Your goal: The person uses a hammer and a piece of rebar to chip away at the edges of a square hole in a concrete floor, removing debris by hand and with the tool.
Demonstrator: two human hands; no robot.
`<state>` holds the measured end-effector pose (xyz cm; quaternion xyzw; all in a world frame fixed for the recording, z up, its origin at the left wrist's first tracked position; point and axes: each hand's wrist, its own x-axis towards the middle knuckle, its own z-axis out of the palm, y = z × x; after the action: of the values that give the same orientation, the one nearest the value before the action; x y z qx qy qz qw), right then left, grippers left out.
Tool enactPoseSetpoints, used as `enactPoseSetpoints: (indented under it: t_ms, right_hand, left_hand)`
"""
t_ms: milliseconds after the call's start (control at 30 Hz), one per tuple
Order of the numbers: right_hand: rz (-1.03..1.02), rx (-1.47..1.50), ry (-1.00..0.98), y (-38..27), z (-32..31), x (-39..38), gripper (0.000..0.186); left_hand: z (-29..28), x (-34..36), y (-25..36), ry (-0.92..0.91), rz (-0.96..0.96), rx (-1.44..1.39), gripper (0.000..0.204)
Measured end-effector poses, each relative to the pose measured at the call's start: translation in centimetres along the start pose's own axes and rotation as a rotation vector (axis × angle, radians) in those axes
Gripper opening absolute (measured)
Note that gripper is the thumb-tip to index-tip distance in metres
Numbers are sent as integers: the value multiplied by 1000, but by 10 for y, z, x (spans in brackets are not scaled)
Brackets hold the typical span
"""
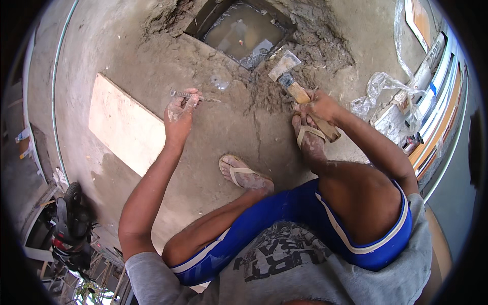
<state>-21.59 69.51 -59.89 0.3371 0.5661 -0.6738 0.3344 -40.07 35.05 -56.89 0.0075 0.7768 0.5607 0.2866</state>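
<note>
The left hand [179, 113] (it is muddy) holds a metal rod [180, 94]. The right hand [322, 107] grips a small axe [298, 92]

The left camera on your head looks steeply down from above your shirt [325, 284], near enough that your left hand [179, 113] and right hand [320, 107] sit well inside its wide, round view, which reaches from your shorts, [274, 203] behind the hands, to the pit [204, 19] beyond them.
</note>
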Motion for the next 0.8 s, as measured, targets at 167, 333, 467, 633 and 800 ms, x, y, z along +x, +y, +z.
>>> enactPoseSetpoints:
  t_ms: [167, 333, 467, 633, 800]
  right_hand:
    - [-45, 112, 86, 10, 3, 15, 14]
    - [-37, 184, 148, 11, -1, 17, 17]
    - [-29, 223, 208, 7, -8, 15, 18]
    - [-25, 210, 251, -1, -13, 13, 17]
    - [-39, 232, 342, -8, -14, 8, 18]
  left_hand:
    - [46, 47, -38, -7, 121, 237, 23]
    - [86, 59, -72, 28, 168, 223, 19]
    - [111, 62, -107, -10, 99, 160, 14]
    - [147, 72, -116, 119, 165, -24, 10]
    - [177, 83, -116, 133, 235, -86, 8]
